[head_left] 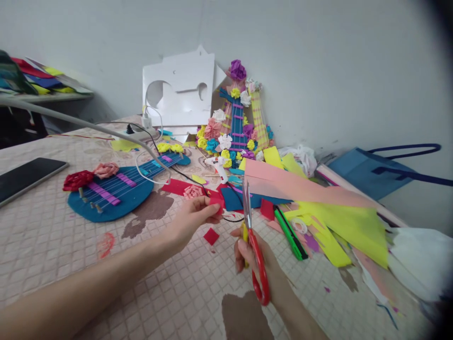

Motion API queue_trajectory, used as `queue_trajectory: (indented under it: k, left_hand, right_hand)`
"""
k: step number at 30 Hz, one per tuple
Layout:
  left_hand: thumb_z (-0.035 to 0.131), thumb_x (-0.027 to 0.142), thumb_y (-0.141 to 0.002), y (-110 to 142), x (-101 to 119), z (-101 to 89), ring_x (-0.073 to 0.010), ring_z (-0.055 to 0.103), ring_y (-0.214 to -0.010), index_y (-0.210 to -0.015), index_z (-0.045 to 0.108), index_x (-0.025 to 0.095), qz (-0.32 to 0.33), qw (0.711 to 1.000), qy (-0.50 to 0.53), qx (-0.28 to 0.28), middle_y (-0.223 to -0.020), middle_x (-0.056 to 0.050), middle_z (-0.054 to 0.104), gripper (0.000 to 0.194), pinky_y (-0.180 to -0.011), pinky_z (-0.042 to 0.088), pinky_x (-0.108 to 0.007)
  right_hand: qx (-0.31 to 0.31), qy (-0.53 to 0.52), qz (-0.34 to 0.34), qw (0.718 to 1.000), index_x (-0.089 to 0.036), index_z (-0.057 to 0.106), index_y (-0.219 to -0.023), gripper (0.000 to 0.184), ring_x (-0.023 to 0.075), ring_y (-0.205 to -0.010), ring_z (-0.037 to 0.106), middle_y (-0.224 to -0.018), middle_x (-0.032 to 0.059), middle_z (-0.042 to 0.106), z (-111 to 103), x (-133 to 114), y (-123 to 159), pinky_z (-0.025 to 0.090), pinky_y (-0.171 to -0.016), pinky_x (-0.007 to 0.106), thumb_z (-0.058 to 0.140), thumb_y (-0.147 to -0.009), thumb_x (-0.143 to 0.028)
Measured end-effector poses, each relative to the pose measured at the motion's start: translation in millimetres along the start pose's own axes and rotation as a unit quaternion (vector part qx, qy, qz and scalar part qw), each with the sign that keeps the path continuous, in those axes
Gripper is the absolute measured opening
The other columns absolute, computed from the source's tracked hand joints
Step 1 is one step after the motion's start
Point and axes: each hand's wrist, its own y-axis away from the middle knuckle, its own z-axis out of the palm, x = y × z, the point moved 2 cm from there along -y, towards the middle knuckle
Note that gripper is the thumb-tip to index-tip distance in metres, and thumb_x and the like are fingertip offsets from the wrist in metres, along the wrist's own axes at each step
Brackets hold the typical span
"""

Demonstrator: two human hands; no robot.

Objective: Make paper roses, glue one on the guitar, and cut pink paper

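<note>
Light falls soft and even; shadows look faint; the right corners are dark, blurred.

A craft-making corner

This is a handicraft workspace; whether it sits in a home or a small workshop cannot be told. The table [177, 307] has a checked cover [300, 297] with worn brown patches [246, 316], strewn with craft supplies: a pink sheet [283, 179], yellow sheets [361, 226], scissors [247, 208], a green cutter [290, 233] and a glue gun [218, 164]. A power strip [143, 136] lies toward the back. Handmade pieces include a blue toy guitar [130, 198] with flowers [78, 181], and upright decorated guitars [238, 123] against the plain grey wall [318, 71]. Beside them leans a white board [187, 75] with shapes cut out. At far left, a second table [63, 96] carries stacked coloured sheets [33, 68].
</note>
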Motion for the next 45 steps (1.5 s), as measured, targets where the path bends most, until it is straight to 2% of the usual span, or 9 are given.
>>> queue_trajectory:
  k: [4, 8, 11, 15, 21, 28, 34, 45]
  left_hand:
    - [0.071, 0.03, -0.072, -1.4, 1.9, -1.7, -0.013, 0.062, -0.071, -0.07, 0.053, 0.015, 0.039, 0.999, 0.022, 0.026, -0.072, -0.001, 0.065, 0.023, -0.076, 0.05, -0.03]
    - [0.07, 0.027, -0.073, -1.2, 2.9, -0.9, -0.0134, 0.064, -0.073, -0.068, 0.049, 0.016, 0.06, 0.996, 0.056, 0.017, -0.073, 0.0, 0.066, 0.024, -0.078, 0.052, -0.031]
    - [0.07, 0.024, -0.073, -0.2, 5.0, 0.2, -0.0126, 0.064, -0.07, -0.068, 0.049, 0.016, 0.064, 0.994, 0.083, 0.009, -0.071, 0.001, 0.066, 0.023, -0.077, 0.053, -0.031]
    - [0.071, 0.025, -0.072, 1.3, 7.9, 1.2, -0.0132, 0.064, -0.072, -0.068, 0.051, 0.015, 0.062, 0.993, 0.099, 0.014, -0.074, -0.001, 0.067, 0.023, -0.077, 0.053, -0.031]
    - [0.072, 0.026, -0.07, 1.9, 8.5, 1.9, -0.0127, 0.062, -0.071, -0.066, 0.049, 0.016, 0.062, 0.994, 0.087, 0.034, -0.072, 0.001, 0.065, 0.025, -0.076, 0.053, -0.032]
    - [0.072, 0.021, -0.07, 1.2, 4.9, 2.3, -0.0111, 0.062, -0.069, -0.064, 0.051, 0.016, 0.058, 0.99, 0.124, 0.021, -0.07, 0.003, 0.064, 0.023, -0.074, 0.053, -0.029]
    - [0.073, 0.022, -0.07, 1.1, 3.6, 3.1, -0.0108, 0.062, -0.068, -0.064, 0.05, 0.015, 0.026, 0.989, 0.146, 0.024, -0.07, 0.002, 0.065, 0.025, -0.074, 0.052, -0.029]
    - [0.073, 0.022, -0.071, 1.1, 4.8, 2.7, -0.0109, 0.063, -0.069, -0.066, 0.052, 0.014, 0.03, 0.989, 0.145, 0.013, -0.072, 0.001, 0.065, 0.022, -0.074, 0.053, -0.028]
  right_hand:
    - [-0.029, -0.034, 0.052, 0.998, -0.02, 0.05, -0.091, 0.033, 0.0096, -0.043, 0.05, -0.062, -0.0055, 0.05, 8.3, -3.8, 6.7, 0.041, -0.045, 0.023, 0.053, -0.081, -0.051]
    - [-0.066, -0.009, 0.047, 0.997, -0.021, 0.048, -0.083, 0.024, 0.0093, -0.043, 0.049, -0.058, -0.0067, 0.048, 13.5, -1.8, 8.4, 0.039, -0.043, 0.021, 0.056, -0.08, -0.044]
    - [-0.041, 0.039, 0.017, 0.998, -0.022, 0.047, -0.079, 0.022, 0.0092, -0.042, 0.044, -0.054, -0.0077, 0.043, 12.2, 2.9, 7.1, 0.037, -0.043, 0.021, 0.056, -0.08, -0.042]
    - [-0.006, 0.087, -0.026, 0.996, -0.022, 0.048, -0.073, 0.017, 0.0089, -0.045, 0.039, -0.055, -0.0057, 0.045, 9.5, 8.3, 4.9, 0.032, -0.043, 0.02, 0.055, -0.079, -0.036]
    - [-0.009, 0.15, -0.029, 0.988, -0.021, 0.052, -0.071, 0.01, 0.0097, -0.048, 0.039, -0.055, -0.0046, 0.047, 10.3, 8.2, 1.9, 0.028, -0.044, 0.021, 0.057, -0.075, -0.029]
    - [-0.012, 0.168, -0.025, 0.985, -0.02, 0.049, -0.071, 0.014, 0.0107, -0.05, 0.039, -0.056, -0.0038, 0.045, 11.5, -0.2, 2.1, 0.03, -0.046, 0.022, 0.053, -0.075, -0.032]
    - [-0.017, 0.156, -0.03, 0.987, -0.021, 0.047, -0.071, 0.014, 0.0104, -0.05, 0.038, -0.057, -0.0039, 0.044, 10.7, 1.2, 1.2, 0.029, -0.045, 0.021, 0.054, -0.076, -0.031]
    - [-0.004, 0.155, -0.021, 0.988, -0.021, 0.043, -0.068, 0.013, 0.0092, -0.049, 0.037, -0.056, -0.005, 0.042, 10.2, 4.8, 1.3, 0.03, -0.043, 0.019, 0.051, -0.075, -0.029]
